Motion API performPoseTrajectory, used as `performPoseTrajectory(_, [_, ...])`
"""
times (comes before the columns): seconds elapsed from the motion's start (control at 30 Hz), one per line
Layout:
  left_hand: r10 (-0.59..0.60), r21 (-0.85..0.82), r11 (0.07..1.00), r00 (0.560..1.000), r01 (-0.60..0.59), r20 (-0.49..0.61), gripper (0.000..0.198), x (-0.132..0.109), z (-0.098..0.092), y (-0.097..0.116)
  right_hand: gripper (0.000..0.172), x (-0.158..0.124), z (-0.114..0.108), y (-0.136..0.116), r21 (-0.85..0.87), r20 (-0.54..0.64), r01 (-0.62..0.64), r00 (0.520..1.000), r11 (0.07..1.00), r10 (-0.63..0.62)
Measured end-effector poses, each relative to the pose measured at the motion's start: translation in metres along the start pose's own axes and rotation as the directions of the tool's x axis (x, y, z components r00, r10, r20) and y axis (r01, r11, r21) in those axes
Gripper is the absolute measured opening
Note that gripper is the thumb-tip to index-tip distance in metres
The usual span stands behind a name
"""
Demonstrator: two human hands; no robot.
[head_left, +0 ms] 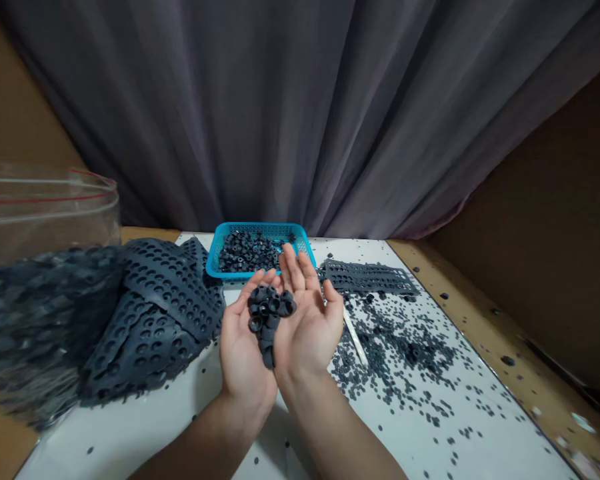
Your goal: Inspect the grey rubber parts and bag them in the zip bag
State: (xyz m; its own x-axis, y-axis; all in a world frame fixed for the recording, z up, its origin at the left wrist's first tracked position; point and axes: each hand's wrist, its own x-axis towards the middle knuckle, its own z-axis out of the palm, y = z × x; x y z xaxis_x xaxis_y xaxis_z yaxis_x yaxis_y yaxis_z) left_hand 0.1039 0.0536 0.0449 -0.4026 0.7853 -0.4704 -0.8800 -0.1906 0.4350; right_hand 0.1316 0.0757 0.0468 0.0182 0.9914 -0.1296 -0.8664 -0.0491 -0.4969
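Palms up and side by side, my hands form a shallow cup in the middle of the head view. A small heap of black rubber caps (265, 310), hollow and round-mouthed, lies in it. My left hand (245, 347) carries most of the heap on its palm, fingers slightly curled. Against it, my right hand (307, 327) supports the heap's right side, its fingers stretched out and thumb apart. Just beyond my fingertips stands a blue plastic basket (211, 263) containing many similar black pieces (250, 252).
On the left are a clear zip bag (45, 320) full of black pieces and stacked dimpled black rubber sheets (160, 313). To the right lie a perforated black sheet (370, 277), a white stick (355, 337) and scattered small black discs (410, 360). A grey curtain (260, 113) hangs behind the white tabletop (375, 443).
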Motion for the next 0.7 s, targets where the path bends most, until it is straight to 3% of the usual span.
performPoseTrajectory(0.1, [-0.045,0.029,0.999,0.999,0.045,-0.002,0.024,0.001,0.0,-0.002,0.039,-0.003,0.0,0.001,-0.127,0.054,0.093,0.995,0.988,-0.087])
performPoseTrajectory(0.23, [0.008,0.11,0.994,0.998,-0.016,0.065,0.014,0.002,-0.004,-0.006,0.04,-0.007,0.001,-0.001,-0.212,0.128,0.159,0.983,0.964,-0.133])
performPoseTrajectory(0.4, [0.079,0.21,0.97,0.975,-0.123,0.208,0.017,-0.001,-0.01,-0.005,0.042,-0.009,0.001,-0.005,-0.114,0.186,0.198,0.967,0.973,-0.175])
performPoseTrajectory(0.7, [0.219,0.388,0.844,0.898,-0.371,0.382,0.032,-0.005,-0.015,-0.005,0.044,-0.007,-0.001,-0.005,0.037,0.216,0.132,0.967,0.99,-0.137])
